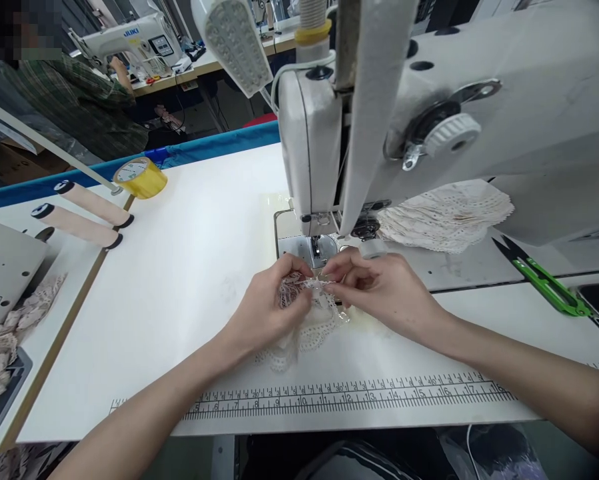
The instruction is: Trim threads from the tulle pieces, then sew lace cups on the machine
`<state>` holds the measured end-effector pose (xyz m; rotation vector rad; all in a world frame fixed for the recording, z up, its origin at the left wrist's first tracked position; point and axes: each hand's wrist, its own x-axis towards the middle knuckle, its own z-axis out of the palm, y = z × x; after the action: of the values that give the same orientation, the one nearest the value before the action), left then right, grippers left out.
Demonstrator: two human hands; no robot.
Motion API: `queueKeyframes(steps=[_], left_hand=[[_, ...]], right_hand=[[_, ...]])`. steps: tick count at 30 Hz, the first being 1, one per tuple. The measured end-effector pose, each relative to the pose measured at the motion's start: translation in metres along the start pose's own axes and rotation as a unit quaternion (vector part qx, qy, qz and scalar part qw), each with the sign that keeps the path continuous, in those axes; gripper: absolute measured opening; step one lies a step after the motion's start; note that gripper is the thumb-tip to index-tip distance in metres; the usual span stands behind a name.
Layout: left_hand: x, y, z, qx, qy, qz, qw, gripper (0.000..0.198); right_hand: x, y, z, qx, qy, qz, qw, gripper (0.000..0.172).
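Just in front of the sewing machine's needle area [316, 248], my left hand [274, 303] pinches a piece of white lace [316, 327] between thumb and fingers. My right hand [379, 290] grips the same lace from the right, its thumb and fingertips close to those of my left hand. The lace hangs down toward me over the white table. Fine detail between the fingertips is too small to tell.
A stack of lace pieces [449, 213] lies under the machine arm. Green-handled scissors [549, 283] rest at the right. Two thread spools [94, 203] and a yellow tape roll [140, 178] are at the left. A printed ruler [349, 397] runs along the front edge. Another person sits at the back left.
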<state>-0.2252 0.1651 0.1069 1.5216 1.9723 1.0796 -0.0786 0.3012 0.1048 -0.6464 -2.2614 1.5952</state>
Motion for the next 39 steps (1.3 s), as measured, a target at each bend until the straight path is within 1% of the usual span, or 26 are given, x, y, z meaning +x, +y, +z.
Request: queueKeyframes(steps=[1, 3, 6, 9, 11, 15, 18, 24, 30, 35, 39], left_hand=[[0.000, -0.001, 0.001, 0.013, 0.008, 0.010, 1.000, 0.012], [-0.001, -0.004, 0.004, 0.043, 0.044, 0.040, 0.997, 0.014], [-0.003, -0.010, 0.007, 0.093, 0.096, 0.105, 0.985, 0.019], [-0.003, -0.015, 0.008, 0.135, 0.116, 0.162, 0.971, 0.023], [-0.003, -0.016, 0.009, 0.147, 0.122, 0.185, 0.964, 0.024], [-0.003, -0.015, 0.010, 0.144, 0.122, 0.189, 0.964, 0.025], [-0.004, -0.014, 0.010, 0.140, 0.119, 0.184, 0.966, 0.026], [-0.005, -0.013, 0.009, 0.132, 0.114, 0.178, 0.969, 0.023], [-0.004, -0.013, 0.009, 0.139, 0.114, 0.203, 0.962, 0.023], [-0.004, -0.013, 0.009, 0.155, 0.122, 0.221, 0.955, 0.023], [-0.007, -0.012, 0.010, 0.146, 0.120, 0.226, 0.956, 0.024]], right_hand=[[0.000, 0.000, 0.000, 0.015, 0.001, -0.008, 1.000, 0.010], [-0.001, 0.000, 0.001, 0.032, -0.004, -0.028, 0.999, 0.008], [-0.003, 0.000, 0.001, 0.008, -0.002, -0.064, 0.998, 0.004], [-0.004, 0.003, 0.001, -0.024, 0.006, -0.106, 0.994, 0.007], [-0.005, 0.005, 0.001, -0.045, 0.009, -0.128, 0.991, 0.011], [-0.005, 0.007, 0.002, -0.090, 0.004, -0.160, 0.983, 0.017], [-0.005, 0.008, 0.001, -0.104, 0.000, -0.192, 0.976, 0.017], [-0.005, 0.009, 0.001, -0.115, 0.002, -0.234, 0.966, 0.017], [-0.005, 0.009, 0.002, -0.150, 0.011, -0.282, 0.948, 0.021], [-0.005, 0.012, 0.002, -0.178, 0.046, -0.351, 0.918, 0.020], [-0.005, 0.015, 0.003, -0.223, 0.067, -0.407, 0.883, 0.012]])
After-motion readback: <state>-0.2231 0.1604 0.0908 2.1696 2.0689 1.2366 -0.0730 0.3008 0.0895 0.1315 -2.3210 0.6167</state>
